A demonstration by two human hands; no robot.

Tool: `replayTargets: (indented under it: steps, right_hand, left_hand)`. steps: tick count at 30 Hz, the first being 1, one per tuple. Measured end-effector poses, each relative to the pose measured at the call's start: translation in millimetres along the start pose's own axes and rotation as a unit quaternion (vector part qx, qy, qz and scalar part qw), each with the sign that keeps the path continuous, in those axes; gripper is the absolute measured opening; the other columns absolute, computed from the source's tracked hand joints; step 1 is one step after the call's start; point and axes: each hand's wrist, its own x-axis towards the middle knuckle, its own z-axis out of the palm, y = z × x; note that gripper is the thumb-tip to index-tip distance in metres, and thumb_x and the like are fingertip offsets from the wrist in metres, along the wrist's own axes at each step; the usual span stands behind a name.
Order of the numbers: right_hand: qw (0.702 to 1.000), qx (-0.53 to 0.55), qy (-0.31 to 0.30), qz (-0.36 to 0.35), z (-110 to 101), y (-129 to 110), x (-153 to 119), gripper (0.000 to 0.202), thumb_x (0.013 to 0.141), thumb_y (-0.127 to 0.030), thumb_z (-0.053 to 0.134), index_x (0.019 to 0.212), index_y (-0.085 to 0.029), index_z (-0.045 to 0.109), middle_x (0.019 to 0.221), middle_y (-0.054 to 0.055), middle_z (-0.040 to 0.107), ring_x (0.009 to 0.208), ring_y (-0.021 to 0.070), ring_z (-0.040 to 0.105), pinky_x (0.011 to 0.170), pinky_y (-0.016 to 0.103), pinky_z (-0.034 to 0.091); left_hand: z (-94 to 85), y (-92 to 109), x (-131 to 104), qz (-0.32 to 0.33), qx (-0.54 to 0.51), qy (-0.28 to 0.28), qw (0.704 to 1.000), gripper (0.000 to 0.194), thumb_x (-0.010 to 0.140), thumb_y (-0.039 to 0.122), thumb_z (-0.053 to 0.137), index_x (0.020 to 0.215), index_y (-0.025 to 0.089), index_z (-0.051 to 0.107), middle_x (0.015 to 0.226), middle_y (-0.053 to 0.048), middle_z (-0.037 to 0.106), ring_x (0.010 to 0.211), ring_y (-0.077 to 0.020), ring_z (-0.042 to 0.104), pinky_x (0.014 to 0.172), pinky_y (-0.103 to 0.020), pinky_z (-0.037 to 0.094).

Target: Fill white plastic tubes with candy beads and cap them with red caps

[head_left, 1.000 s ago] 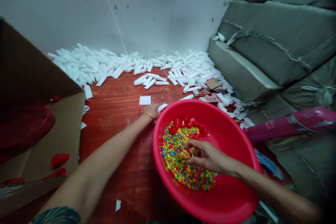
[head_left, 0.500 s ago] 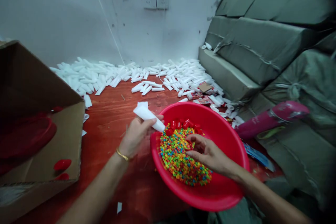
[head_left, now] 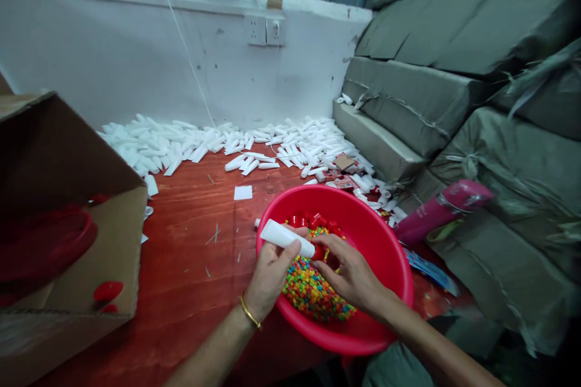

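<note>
My left hand (head_left: 272, 266) is closed around a white tube (head_left: 287, 238), which slants down to the right over the basin's left part. At the tube's lower right end, my right hand (head_left: 347, 266) pinches a red cap (head_left: 319, 252) against it. Below both hands is a red basin (head_left: 390, 236) with many small multicoloured pieces (head_left: 313, 296) heaped in it. More red caps (head_left: 318, 219) lie at the far side of the heap. A gold bracelet circles my left wrist.
White tubes (head_left: 154, 139) lie piled along the wall. An open cardboard box (head_left: 120, 248) with red items stands left. Wrapped bales (head_left: 408, 103) and a pink object (head_left: 436, 211) are at the right. A white square (head_left: 242, 192) lies on the red tabletop (head_left: 190, 217).
My left hand has moved right with the tube, and my right hand has brought the red cap to the tube's end. The white square now lies apart from the tube. The view has tilted up.
</note>
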Motion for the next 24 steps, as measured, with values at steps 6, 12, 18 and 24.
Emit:
replayTargets:
  steps: [6,12,18,24]
  right_hand:
    - [0.997,0.071,-0.021,-0.009,-0.8,1.0,1.3,0.027,0.086,-0.026,0.049,0.112,-0.020,0.051,0.097,0.006,0.058,0.083,0.0163,0.055,0.070,0.029,0.045]
    - [0.998,0.061,-0.005,-0.019,-1.5,2.4,1.7,0.025,0.086,-0.027,0.049,0.110,-0.020,0.052,0.102,0.008,0.057,0.094,0.0192,0.053,0.081,0.033,0.043]
    - [0.974,0.205,-0.065,0.068,-0.2,2.5,1.9,0.032,0.085,-0.042,0.049,0.108,-0.020,0.053,0.082,0.003,0.056,0.063,0.0125,0.053,0.054,0.023,0.044]
    - [0.881,0.399,-0.182,0.181,-5.6,3.9,3.2,0.045,0.080,-0.060,0.045,0.086,-0.017,0.054,0.048,-0.009,0.034,0.032,0.0041,0.029,0.040,0.021,0.039]
  left_hand:
    - [-0.7,-4.8,3.1,0.031,0.035,-0.032,0.998,0.032,0.078,0.038,0.059,0.099,0.014,0.058,0.100,-0.009,0.064,0.101,-0.0227,0.055,0.091,-0.035,0.040]
    - [-2.6,-4.4,4.4,0.022,0.016,-0.039,0.999,0.033,0.076,0.038,0.061,0.100,0.015,0.056,0.103,-0.010,0.063,0.099,-0.0221,0.056,0.089,-0.034,0.041]
    - [-3.6,-6.3,3.3,0.024,0.056,-0.086,0.994,0.028,0.080,0.038,0.057,0.099,0.018,0.054,0.109,-0.008,0.061,0.112,-0.0221,0.049,0.099,-0.036,0.032]
    - [-10.9,1.5,2.6,0.029,0.044,-0.210,0.976,0.021,0.082,0.034,0.056,0.097,0.021,0.050,0.120,-0.009,0.054,0.114,-0.0232,0.046,0.095,-0.036,0.035]
